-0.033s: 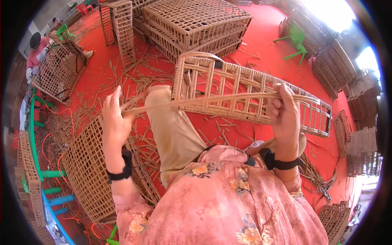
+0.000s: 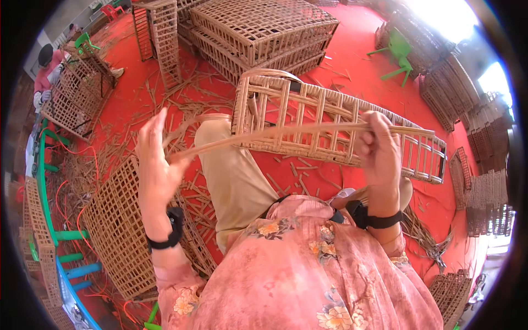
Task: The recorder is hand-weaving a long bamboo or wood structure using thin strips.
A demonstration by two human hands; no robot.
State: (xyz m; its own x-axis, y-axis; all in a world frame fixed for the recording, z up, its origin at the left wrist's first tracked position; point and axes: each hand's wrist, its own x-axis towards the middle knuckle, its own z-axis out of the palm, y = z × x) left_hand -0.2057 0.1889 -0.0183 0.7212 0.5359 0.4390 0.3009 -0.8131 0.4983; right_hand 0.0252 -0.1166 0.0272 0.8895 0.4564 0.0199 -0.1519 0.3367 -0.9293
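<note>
A long, flat rattan strip (image 2: 286, 130) spans the space in front of my chest, bowed upward in the middle. Its left part lies in my left hand (image 2: 157, 159), held at the thumb while the other fingers point up. My right hand (image 2: 380, 144) has its fingers curled round the strip, and a free end sticks out to the right. Behind the strip, a narrow woven rattan frame (image 2: 314, 104) with open slats lies across my knees. My right hand hides part of this frame. A thinner curved length passes behind my left fingers, slightly blurred.
Stacked woven crates (image 2: 264, 33) stand ahead on the red floor covering (image 2: 352, 33). A lattice panel (image 2: 118, 225) leans at my left, near a green tubular rail (image 2: 43, 181). Offcuts litter the floor. A green chair (image 2: 399, 49) stands far right; another person (image 2: 47, 77) handles a crate far left.
The strip arches more between my hands, and its right end sticks out straighter past my right hand. My left hand has tilted slightly, its thumb reaching further right. The frame stays nearly still.
</note>
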